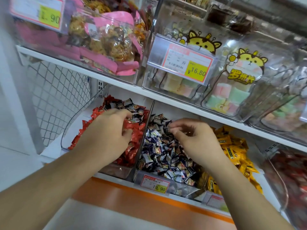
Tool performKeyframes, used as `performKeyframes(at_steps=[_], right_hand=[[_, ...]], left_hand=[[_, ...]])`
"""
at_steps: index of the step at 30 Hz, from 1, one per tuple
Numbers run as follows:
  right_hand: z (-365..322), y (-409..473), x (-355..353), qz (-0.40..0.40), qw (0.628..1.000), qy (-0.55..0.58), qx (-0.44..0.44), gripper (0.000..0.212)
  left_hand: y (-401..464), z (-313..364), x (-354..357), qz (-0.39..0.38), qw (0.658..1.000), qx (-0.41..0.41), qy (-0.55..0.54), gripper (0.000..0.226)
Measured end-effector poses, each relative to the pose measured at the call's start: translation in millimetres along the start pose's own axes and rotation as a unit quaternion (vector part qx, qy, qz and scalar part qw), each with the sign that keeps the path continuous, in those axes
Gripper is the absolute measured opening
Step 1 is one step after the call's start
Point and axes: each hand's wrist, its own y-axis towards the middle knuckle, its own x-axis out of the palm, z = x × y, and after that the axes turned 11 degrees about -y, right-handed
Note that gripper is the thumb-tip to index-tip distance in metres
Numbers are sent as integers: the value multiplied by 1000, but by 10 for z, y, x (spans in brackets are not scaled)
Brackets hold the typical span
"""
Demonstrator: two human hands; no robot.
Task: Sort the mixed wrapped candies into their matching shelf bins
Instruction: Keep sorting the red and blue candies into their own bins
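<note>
Three clear bins stand side by side on the lower shelf. The left bin (69,128) holds red wrapped candies (132,153), with several dark blue ones (129,105) piled at its back. My left hand (108,130) reaches into that bin, its fingers curled over a dark blue candy among the red ones. The middle bin (182,190) is full of dark blue and white candies (166,156). Above them my right hand (191,138) hovers, thumb and forefinger pinching one small dark candy (167,129). Yellow candies (232,151) fill the bin to the right.
A clear divider (146,130) separates the red and dark blue bins. The upper shelf carries bins of pink snack bags (108,39) and cat-printed marshmallow bags (240,83). Price tags hang on the bin fronts. A wire mesh panel (58,97) closes the left side.
</note>
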Motion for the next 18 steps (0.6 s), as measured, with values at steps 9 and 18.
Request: performKeyframes(at_steps=[9,18], right_hand=[[529,-139,-324,-29,961,-274,32,45],[663,-182,-293,-39,968,-244,37,38]], left_hand=[[-71,377,366,-130,983,128,-24,42],[141,564,1235,-226,966,126,-3,54]])
